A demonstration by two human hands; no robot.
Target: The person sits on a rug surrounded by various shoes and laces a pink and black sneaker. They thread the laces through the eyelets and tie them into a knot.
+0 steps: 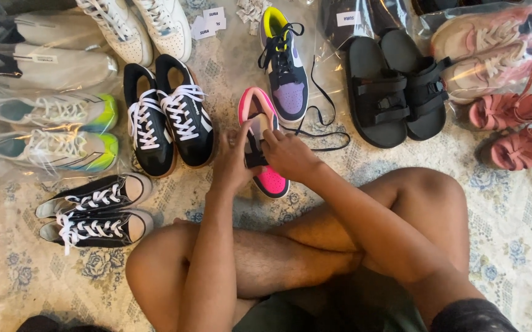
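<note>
On patterned rug (524, 203), both hands (232, 163) seemingly pinch pink sneaker's (260, 117) black tongue.

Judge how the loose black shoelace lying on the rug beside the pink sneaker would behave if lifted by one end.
The thin black shoelace would likely hang limp, since it lies in loose curves on the patterned rug. It probably weighs almost nothing. It may drag if its other end is threaded into the pink-and-black sneaker.

Soft, even light; plastic bags (44, 67) glare; edges perhaps bowed
</note>
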